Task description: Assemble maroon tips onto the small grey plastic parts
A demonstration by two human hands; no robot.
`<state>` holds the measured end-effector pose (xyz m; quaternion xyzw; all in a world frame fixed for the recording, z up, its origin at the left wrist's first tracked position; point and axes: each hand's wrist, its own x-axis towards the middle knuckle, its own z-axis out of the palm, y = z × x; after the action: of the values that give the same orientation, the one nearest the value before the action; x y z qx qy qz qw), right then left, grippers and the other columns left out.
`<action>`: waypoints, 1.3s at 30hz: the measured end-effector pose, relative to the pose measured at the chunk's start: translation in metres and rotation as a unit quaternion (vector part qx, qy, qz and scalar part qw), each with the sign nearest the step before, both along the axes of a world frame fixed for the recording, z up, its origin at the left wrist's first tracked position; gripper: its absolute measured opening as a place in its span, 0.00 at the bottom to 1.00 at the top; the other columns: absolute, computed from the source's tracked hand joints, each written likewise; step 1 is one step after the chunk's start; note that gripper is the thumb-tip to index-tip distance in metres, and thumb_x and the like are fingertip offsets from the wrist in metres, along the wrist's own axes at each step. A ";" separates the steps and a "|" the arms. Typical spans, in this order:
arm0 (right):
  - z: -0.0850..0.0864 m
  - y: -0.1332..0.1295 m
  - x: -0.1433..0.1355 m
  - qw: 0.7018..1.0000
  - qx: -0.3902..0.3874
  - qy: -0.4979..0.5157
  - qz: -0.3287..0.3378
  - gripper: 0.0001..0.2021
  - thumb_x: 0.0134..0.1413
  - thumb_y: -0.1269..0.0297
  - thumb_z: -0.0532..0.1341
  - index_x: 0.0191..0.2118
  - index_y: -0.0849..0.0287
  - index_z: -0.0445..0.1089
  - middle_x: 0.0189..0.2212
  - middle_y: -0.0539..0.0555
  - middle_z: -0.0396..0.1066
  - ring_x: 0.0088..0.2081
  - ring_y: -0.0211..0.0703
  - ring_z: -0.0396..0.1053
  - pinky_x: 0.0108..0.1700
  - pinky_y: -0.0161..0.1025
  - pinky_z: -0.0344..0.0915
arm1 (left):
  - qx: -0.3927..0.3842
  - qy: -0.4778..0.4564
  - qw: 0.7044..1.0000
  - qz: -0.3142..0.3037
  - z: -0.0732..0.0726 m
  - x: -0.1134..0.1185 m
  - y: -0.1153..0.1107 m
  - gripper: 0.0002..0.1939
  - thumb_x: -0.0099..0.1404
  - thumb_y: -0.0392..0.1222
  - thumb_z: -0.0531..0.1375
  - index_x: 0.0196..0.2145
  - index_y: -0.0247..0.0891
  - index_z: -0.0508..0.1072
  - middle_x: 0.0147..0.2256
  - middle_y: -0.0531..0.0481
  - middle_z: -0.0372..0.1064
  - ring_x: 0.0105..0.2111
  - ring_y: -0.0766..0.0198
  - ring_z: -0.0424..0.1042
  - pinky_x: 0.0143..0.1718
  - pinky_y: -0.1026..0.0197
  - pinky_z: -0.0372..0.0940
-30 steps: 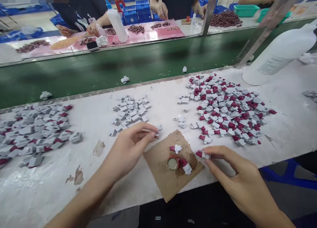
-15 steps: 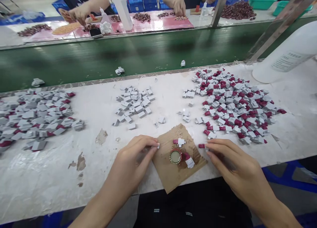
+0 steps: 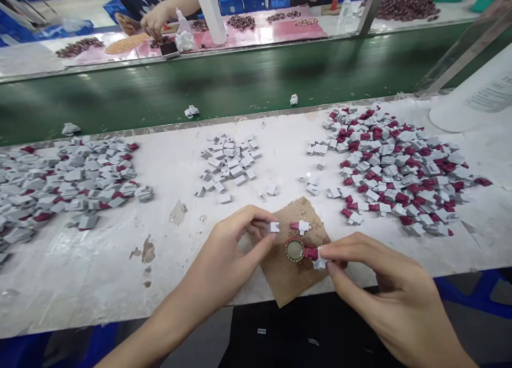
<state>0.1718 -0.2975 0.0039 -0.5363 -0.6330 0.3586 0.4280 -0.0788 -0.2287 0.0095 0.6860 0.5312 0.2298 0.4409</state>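
Observation:
My left hand [image 3: 240,250] pinches a small white plastic piece [image 3: 274,227] over the left edge of a brown cardboard square [image 3: 284,282]. Between the thumb and fingers of my right hand [image 3: 372,277] is a white-and-maroon piece [image 3: 311,252], its maroon end at the right rim of a round bottle cap [image 3: 295,250]. The cap lies on the cardboard and seems to hold a clear liquid. Another white-and-maroon piece [image 3: 301,227] rests on the cardboard above the cap. Whether a further piece lies under my right fingertips, I cannot tell.
White-and-maroon parts are heaped at the right [image 3: 400,170] and left [image 3: 76,181], with a smaller white pile [image 3: 230,162] between. Behind runs a green belt [image 3: 240,85]. A big white bottle [image 3: 468,98] stands at the right. Another person's hand [image 3: 156,21] works across the belt.
My right hand has moved left to the cap, bringing its piece with it. My left hand has turned its white piece into clearer view. The camera view has shifted slightly.

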 end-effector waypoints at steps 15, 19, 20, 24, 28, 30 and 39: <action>-0.002 0.005 -0.015 1.000 0.002 0.002 0.030 0.10 0.70 0.72 0.66 0.47 0.51 0.84 0.40 0.54 0.82 0.37 0.45 0.82 0.32 0.36 0.79 | -0.065 -0.078 0.995 0.007 -0.002 0.013 0.009 0.08 0.75 0.47 0.67 0.49 0.46 0.83 0.44 0.46 0.84 0.46 0.51 0.83 0.50 0.48 0.77; 0.001 0.012 -0.010 0.999 -0.029 0.037 0.004 0.10 0.69 0.70 0.69 0.45 0.47 0.86 0.40 0.52 0.84 0.39 0.45 0.83 0.37 0.36 0.81 | -0.081 -0.116 0.989 0.035 -0.001 0.017 0.014 0.09 0.74 0.48 0.70 0.49 0.45 0.83 0.43 0.47 0.84 0.46 0.52 0.84 0.50 0.51 0.80; 0.001 0.016 -0.007 0.998 -0.041 0.057 -0.010 0.09 0.69 0.69 0.70 0.45 0.46 0.87 0.41 0.52 0.85 0.41 0.46 0.83 0.40 0.37 0.82 | -0.091 -0.136 0.986 0.042 0.000 0.018 0.015 0.09 0.73 0.48 0.71 0.48 0.45 0.83 0.43 0.47 0.84 0.47 0.52 0.84 0.50 0.52 0.81; -0.007 0.030 0.000 0.970 -0.093 0.217 -0.047 0.04 0.68 0.61 0.74 0.44 0.45 0.88 0.42 0.53 0.88 0.44 0.49 0.87 0.46 0.42 0.85 | -0.155 -0.249 0.956 0.028 0.005 0.028 0.018 0.09 0.73 0.46 0.72 0.48 0.43 0.82 0.46 0.46 0.86 0.49 0.53 0.86 0.52 0.54 0.82; -0.014 0.039 -0.001 0.936 -0.127 0.319 -0.079 0.04 0.62 0.56 0.79 0.41 0.45 0.89 0.41 0.52 0.89 0.44 0.52 0.88 0.50 0.49 0.87 | -0.196 -0.316 0.928 -0.004 0.005 0.037 0.016 0.07 0.74 0.42 0.71 0.48 0.41 0.82 0.50 0.44 0.86 0.52 0.52 0.86 0.56 0.53 0.81; -0.014 0.040 -0.002 0.931 -0.139 0.328 -0.075 0.05 0.60 0.55 0.80 0.40 0.45 0.89 0.40 0.51 0.89 0.43 0.51 0.88 0.49 0.47 0.86 | -0.205 -0.322 0.924 -0.006 0.004 0.039 0.015 0.08 0.74 0.41 0.71 0.49 0.40 0.82 0.51 0.43 0.86 0.54 0.51 0.85 0.58 0.52 0.80; -0.015 0.038 0.000 0.949 -0.125 0.283 -0.055 0.04 0.63 0.60 0.78 0.43 0.46 0.90 0.38 0.53 0.87 0.40 0.48 0.86 0.42 0.41 0.85 | -0.201 -0.318 0.926 -0.015 0.000 0.040 0.014 0.06 0.75 0.39 0.70 0.49 0.40 0.82 0.49 0.44 0.86 0.51 0.53 0.86 0.56 0.54 0.80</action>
<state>0.1720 -0.2594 -0.0109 -0.4955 -0.4055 0.5478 0.5386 -0.0392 -0.2148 0.0100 0.4817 0.3879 0.3179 0.7187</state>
